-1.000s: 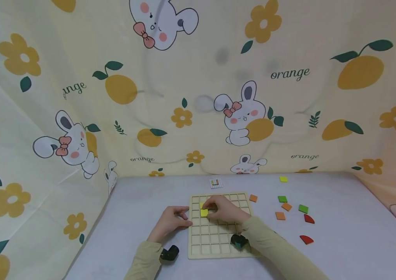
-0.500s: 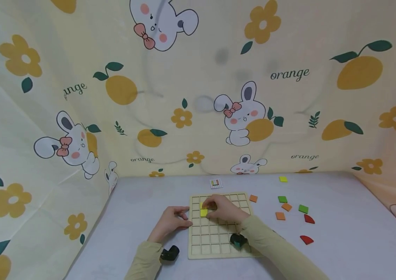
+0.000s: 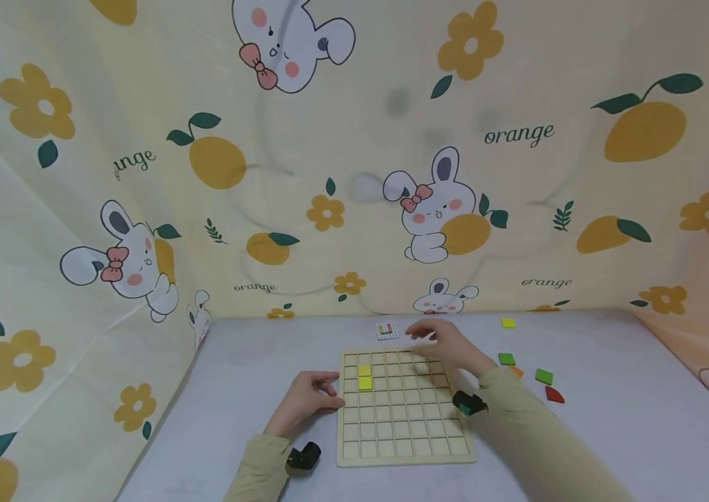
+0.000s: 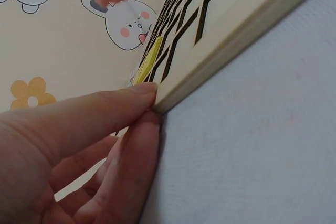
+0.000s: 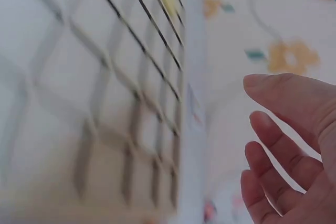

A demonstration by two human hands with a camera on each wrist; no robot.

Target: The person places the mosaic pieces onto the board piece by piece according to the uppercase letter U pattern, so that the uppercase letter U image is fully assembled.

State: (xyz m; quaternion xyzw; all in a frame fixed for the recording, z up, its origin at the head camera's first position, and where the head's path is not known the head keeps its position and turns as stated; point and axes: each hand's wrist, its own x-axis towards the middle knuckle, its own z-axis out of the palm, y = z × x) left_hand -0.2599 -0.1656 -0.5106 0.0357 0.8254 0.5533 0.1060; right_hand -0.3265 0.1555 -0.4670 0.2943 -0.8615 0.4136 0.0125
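The right hand (image 3: 448, 343) holds nothing, fingers and thumb spread apart, near the far right corner of a pale wooden square grid board (image 3: 404, 432). The left hand (image 3: 305, 401) touches the board's left edge with relaxed fingers. Two flat yellow square tiles (image 3: 364, 383) sit toward its far left corner. A khaki fabric sleeve (image 3: 517, 411) partly hides an orange tile (image 3: 516, 371).

On the pale worktop (image 3: 254, 348), a square wooden grid board (image 3: 406, 461) holds two square yellow tiles (image 3: 364, 383) at left; behind it lies a square printed card (image 3: 387, 331), to its right two square green tiles (image 3: 544, 376).
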